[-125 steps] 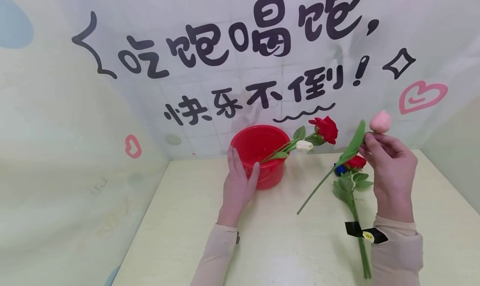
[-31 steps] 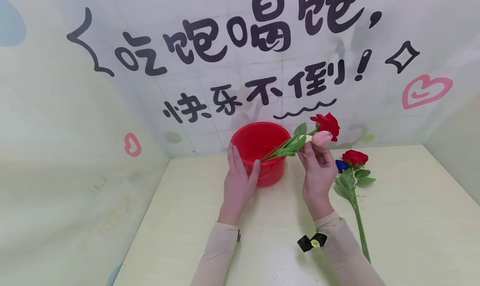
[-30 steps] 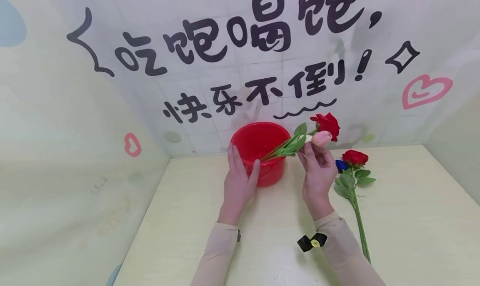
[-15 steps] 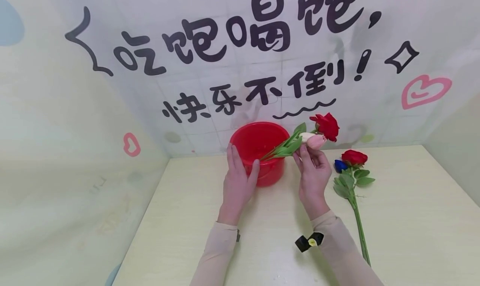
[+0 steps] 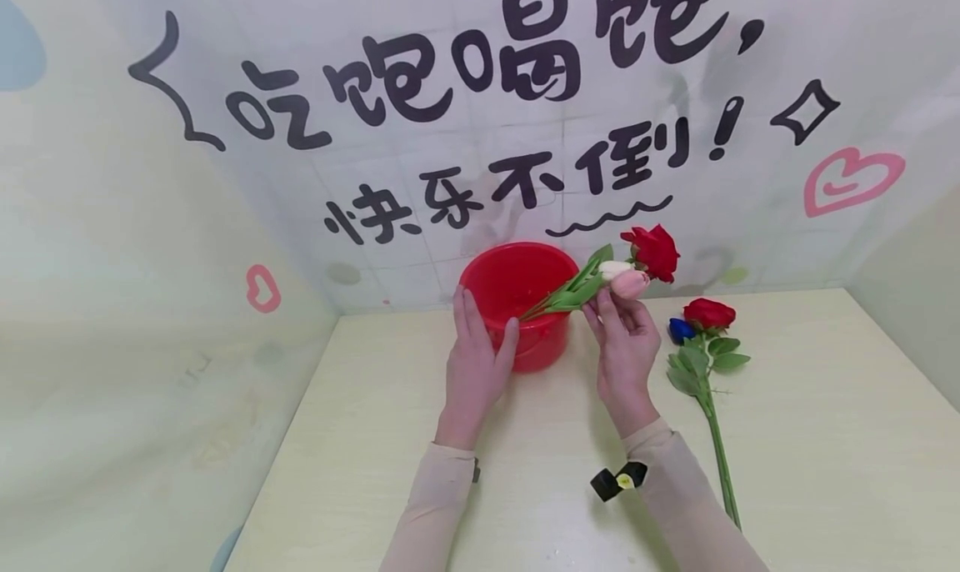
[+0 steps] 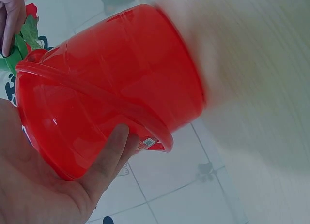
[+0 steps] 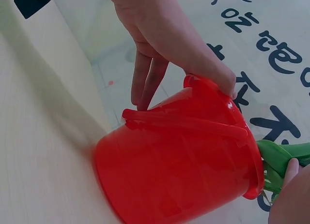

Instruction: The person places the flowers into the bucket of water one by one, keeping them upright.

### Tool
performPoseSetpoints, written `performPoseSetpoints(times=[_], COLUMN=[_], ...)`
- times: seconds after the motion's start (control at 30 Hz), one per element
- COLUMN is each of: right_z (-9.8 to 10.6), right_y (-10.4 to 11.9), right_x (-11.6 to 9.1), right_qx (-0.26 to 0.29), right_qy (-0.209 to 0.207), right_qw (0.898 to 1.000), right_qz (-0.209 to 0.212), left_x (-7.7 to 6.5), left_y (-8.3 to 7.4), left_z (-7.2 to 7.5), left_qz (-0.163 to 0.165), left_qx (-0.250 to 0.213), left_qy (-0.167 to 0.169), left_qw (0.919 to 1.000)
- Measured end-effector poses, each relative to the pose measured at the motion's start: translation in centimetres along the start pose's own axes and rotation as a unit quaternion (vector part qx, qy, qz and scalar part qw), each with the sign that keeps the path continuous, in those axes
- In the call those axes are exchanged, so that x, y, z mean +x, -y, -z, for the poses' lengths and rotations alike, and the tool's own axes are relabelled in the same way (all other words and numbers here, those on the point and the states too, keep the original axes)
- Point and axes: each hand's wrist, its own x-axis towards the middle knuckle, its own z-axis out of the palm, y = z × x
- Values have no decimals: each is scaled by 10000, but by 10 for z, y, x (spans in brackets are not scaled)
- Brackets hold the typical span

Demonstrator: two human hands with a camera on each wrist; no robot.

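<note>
Near the back of the table, my left hand (image 5: 474,376) grips the near left side of a red bucket (image 5: 542,351). The left wrist view shows fingers (image 6: 114,149) against the bucket's wall beside its handle (image 6: 97,91). My right hand (image 5: 628,359) pinches a pink tulip (image 5: 630,284) just below its bloom, outside the bucket's right rim. The tulip's stem slants down into the bucket, its lower end hidden. Leaning over the same rim are a white tulip (image 5: 614,269) and a red rose (image 5: 655,253), blooms out to the right.
Right of my right hand, another red rose (image 5: 708,314) and a blue flower (image 5: 681,331) lie on the pale table (image 5: 547,489), green stems pointing toward me. A printed white cloth (image 5: 405,163) hangs close behind the bucket. A black band piece (image 5: 606,484) sticks out from my right sleeve.
My right hand has carried the pink tulip left from above the lying flowers, its stem now in the bucket. Over the last second it slid slightly further in. My left hand stays on the bucket.
</note>
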Motion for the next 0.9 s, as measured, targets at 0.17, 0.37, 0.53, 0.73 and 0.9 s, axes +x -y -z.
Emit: performPoseSetpoints(times=[0.17,0.37,0.53,0.73,0.9], right_z=[0,2,4,6,7], right_y=[0,2,7,11,12], right_x=[1,3,6,7,8], right_qx=[123,180,13,-14,8], right_qy=[87,206,356,385,447], right_qw=[9999,9995,9986,9975,9964], right_qz=[-57,-186,-384,-591,-726], left_x=[1,1,1,2,1], left_y=[0,-1,0,1,2], left_z=[0,2,2,0,0], left_qz=[-73,-68,-22,-84,-70], left_qx=[37,7,14,-2,-39], left_qy=[-29,-15,4,-65,-53], left_qw=[10000,10000,10000,9999,10000])
